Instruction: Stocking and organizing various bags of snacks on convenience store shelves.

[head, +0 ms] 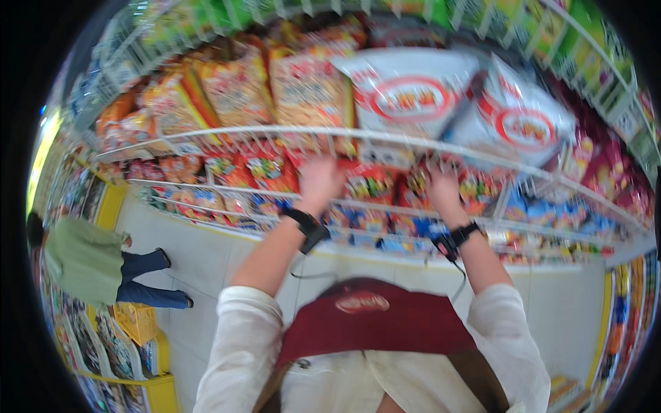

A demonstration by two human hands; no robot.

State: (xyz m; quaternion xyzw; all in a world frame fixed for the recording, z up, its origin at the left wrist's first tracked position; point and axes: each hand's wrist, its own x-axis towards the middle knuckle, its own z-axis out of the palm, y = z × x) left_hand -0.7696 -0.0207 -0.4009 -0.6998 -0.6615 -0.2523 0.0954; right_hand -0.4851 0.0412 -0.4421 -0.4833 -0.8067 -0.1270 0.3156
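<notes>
Both my hands reach into a shelf row of red snack bags (pixel 369 183), just below the white wire rail (pixel 258 131) of the row above. My left hand (pixel 321 178) is between red bags left of a price tag (pixel 384 156). My right hand (pixel 442 186) touches or nearly touches a red bag (pixel 413 188) to the tag's right. Blur and the rail hide the fingertips of both hands, so any grip cannot be made out. Orange-yellow snack bags (pixel 312 93) and large white bags (pixel 418 95) stand behind the rail.
Lower rows hold blue and mixed packets (pixel 361 219). Green packets (pixel 418 8) fill another wire rack at the top. In the aisle at left, a person in a green shirt (pixel 85 260) is beside a yellow basket (pixel 135 321). More stocked shelves (pixel 619 320) stand at right.
</notes>
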